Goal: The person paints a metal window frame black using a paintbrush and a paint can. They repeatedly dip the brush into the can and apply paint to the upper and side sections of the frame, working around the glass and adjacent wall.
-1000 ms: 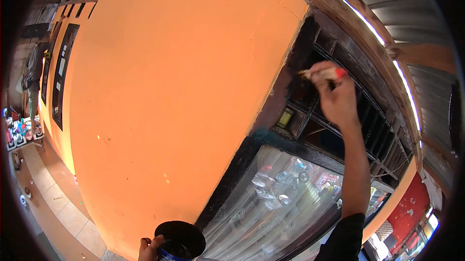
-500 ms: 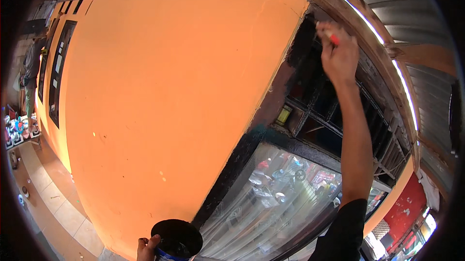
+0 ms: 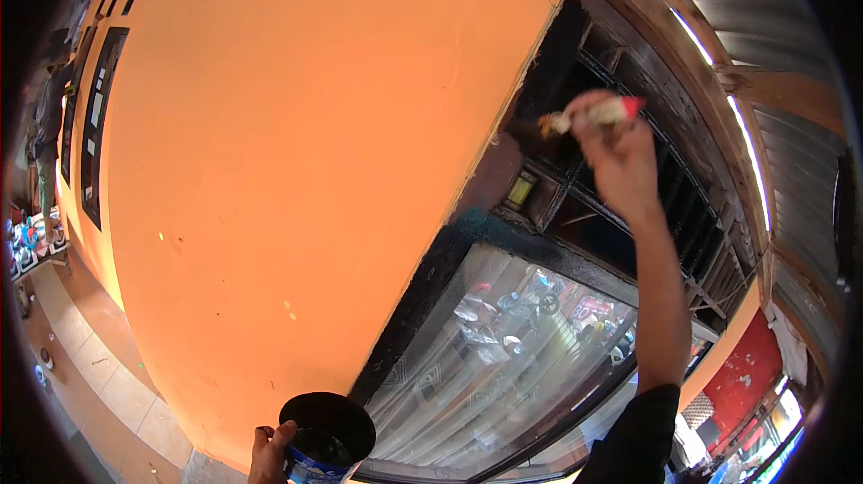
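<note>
Well apart: right fingers [image 3: 584,105] grip brush [image 3: 613,111] near wall edge [image 3: 495,127] (left fingers [image 3: 284,433] clasp can [image 3: 310,468]).

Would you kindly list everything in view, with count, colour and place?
main wall: 1, orange, left and centre
curtained window: 1, black-framed, lower middle
lattice: 1, black, above the window
wooden beams: several, brown, upper right
roof sheets: several, grey, upper right
far wall: 1, red, lower right
far windows: several, dark-framed, far left
other person: 1, dark top, green trousers, far left
clutter: many pieces, mixed colours, far left
floor tiles: several, beige, lower left
can: 1, blue, dark inside, lower edge
paintbrush: 1, pale with red end, upper right
sleeve: 1, black, lower right
left hand: 1, bare, holding the can
right hand: 1, bare, gripping the paintbrush
</note>
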`<state>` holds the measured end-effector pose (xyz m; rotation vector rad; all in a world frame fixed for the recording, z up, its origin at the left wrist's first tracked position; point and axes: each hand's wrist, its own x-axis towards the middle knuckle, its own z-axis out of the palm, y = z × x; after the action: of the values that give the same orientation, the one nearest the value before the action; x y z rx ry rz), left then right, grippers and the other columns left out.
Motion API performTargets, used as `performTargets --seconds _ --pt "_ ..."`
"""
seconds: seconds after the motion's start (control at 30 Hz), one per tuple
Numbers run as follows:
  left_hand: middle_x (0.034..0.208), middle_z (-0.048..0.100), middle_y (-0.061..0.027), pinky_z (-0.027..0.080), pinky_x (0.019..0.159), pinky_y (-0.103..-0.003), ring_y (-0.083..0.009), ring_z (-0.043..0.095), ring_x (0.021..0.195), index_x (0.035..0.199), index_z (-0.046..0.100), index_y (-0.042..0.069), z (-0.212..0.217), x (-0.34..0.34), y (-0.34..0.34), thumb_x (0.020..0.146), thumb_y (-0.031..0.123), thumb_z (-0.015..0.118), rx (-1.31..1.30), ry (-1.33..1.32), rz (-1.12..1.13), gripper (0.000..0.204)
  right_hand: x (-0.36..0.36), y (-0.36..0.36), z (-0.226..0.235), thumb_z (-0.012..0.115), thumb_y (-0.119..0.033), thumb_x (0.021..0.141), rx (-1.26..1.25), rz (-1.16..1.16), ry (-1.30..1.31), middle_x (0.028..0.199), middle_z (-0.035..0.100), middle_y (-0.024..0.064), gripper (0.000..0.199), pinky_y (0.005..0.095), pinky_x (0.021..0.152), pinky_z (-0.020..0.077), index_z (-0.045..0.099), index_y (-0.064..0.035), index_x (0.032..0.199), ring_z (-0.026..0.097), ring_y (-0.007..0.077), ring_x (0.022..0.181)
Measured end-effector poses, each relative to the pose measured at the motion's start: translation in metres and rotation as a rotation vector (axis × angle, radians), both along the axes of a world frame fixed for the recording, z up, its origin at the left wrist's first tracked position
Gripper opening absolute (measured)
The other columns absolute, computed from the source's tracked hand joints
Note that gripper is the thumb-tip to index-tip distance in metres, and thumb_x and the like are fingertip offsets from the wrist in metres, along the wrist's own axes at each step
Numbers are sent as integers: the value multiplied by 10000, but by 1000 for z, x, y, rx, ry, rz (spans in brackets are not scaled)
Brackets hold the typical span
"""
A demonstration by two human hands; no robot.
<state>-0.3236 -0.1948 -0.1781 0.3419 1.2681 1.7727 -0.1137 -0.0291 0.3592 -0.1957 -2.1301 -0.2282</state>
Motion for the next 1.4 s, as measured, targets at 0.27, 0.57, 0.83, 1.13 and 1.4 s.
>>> performTargets --seconds 0.27,0.57,0.83,1.13,1.4 --pt "599 434 84 286 460 -284 -53 381 523 747 623 119 12 5 -8 915 485 735 -5 -56 -26 419 -26 24 75 677 -186 985 512 -236 307 916 714 76 140 345 807 499 717 -65 1043 681 211 868" --pt "568 397 76 295 454 -287 -65 368 505 663 505 134 18 -4 -15 897 486 766 22 -29 -64 496 -5 8 -52 709 -37 834 880 -242 -247 1050 706 32 218 380 728 421 694 -126 1032 686 173 996" --pt "579 414 73 294 446 -286 -65 378 503 688 542 127 10 -6 1 896 490 767 13 -4 -80 475 -4 -2 8 690 -194 985 -37 -56 -17 862 693 35 135 288 744 500 679 -60 986 647 104 824" --pt "608 470 67 302 450 -275 -65 393 506 748 607 106 -6 -8 0 905 492 749 11 -30 -75 440 -31 15 112 720 -192 975 259 5 385 868 704 36 180 243 653 508 692 -27 1040 659 119 696" --pt "598 480 71 289 447 -271 -67 399 501 742 628 104 5 -14 -10 909 486 743 33 -42 -81 432 -39 24 113 713 -130 963 331 121 582 839 728 117 177 265 632 535 622 22 967 727 162 715"
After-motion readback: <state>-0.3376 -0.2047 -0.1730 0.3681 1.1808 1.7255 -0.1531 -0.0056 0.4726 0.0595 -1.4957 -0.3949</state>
